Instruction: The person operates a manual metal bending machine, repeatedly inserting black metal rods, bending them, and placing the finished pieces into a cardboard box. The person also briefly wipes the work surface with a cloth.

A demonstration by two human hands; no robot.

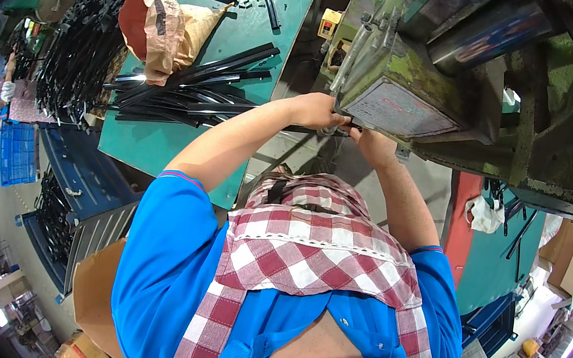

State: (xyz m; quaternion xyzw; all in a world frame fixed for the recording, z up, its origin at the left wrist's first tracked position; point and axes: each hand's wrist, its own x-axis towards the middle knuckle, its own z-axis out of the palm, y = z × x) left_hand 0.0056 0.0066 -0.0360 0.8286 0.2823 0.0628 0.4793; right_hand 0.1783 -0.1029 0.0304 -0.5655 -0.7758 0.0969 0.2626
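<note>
My left hand (319, 112) reaches to the lower front of a green machine (403, 93), its fingers closed at the tips. Close beside it, my right hand (374, 147) has its fingers bent and partly hidden under the machine's edge. The fingertips of both hands nearly meet around a small dark part, which is too small to name. A dark strip shows just below my left hand, running toward the table. Left of my forearm, a pile of glossy black strips (220, 109) lies on a green table (271, 75).
A brown paper sack (164, 36) stands on the table beside the strips. Behind it rises a dense stack of black parts (82, 54). Blue metal bins (89, 167) stand at left. On the right are another green table (493, 260), a white glove (486, 215) and a cardboard box (566, 256).
</note>
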